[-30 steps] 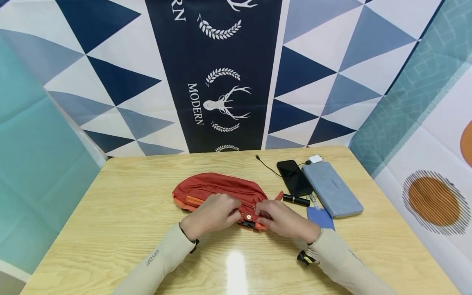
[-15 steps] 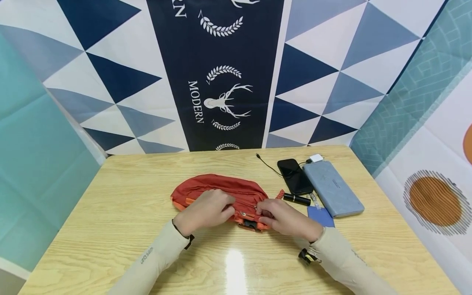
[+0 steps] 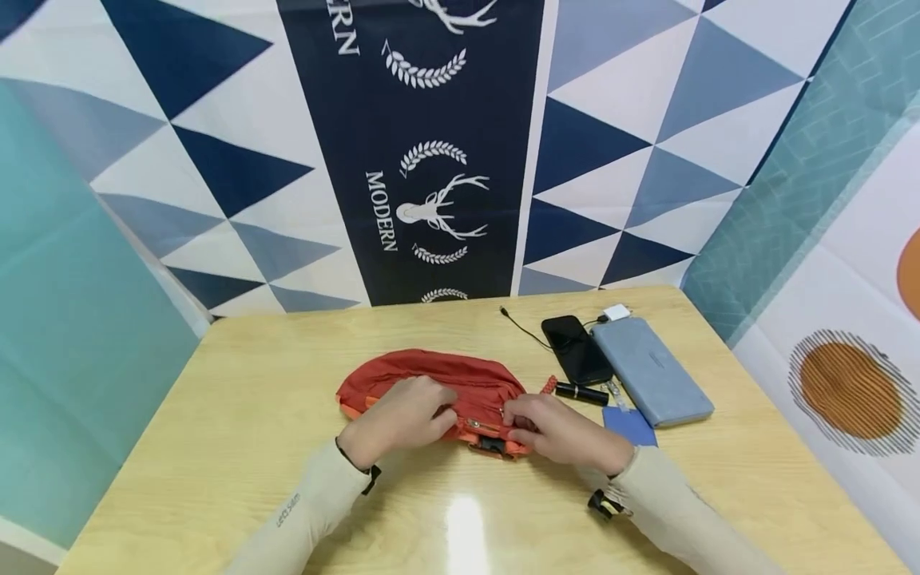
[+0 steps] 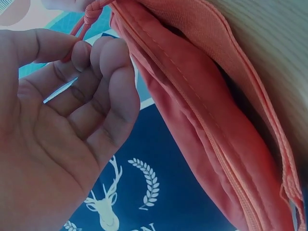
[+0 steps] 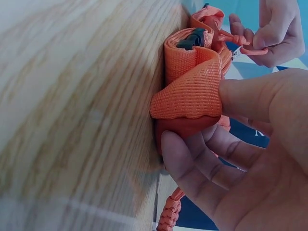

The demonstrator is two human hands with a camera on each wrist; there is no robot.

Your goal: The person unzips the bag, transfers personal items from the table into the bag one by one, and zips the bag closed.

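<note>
A red waist bag (image 3: 431,363) with orange trim lies on the table. In the left wrist view, my left hand (image 4: 62,106) pinches a knotted orange cord zipper pull (image 4: 90,15) between thumb and forefinger, beside the bag's long zipper (image 4: 211,134). The right wrist view shows that cord hanging from a metal slider (image 5: 236,54). My right hand (image 3: 549,427) grips the bag's right end, its thumb on the orange webbing strap (image 5: 192,91) and its fingers under the red fabric. A black buckle (image 3: 492,444) sits at the bag's near edge.
Right of the bag lie a braided red cord (image 3: 549,385), a black tube (image 3: 582,394), a black phone (image 3: 576,351), a cable with a white plug (image 3: 616,312), a grey-blue wallet (image 3: 652,371) and a blue card (image 3: 629,425). A patterned backdrop (image 3: 446,120) borders the table (image 3: 251,415).
My left hand has moved a little left along the bag, baring the front zipper and more of the black buckle. The right hand keeps its hold on the bag's end.
</note>
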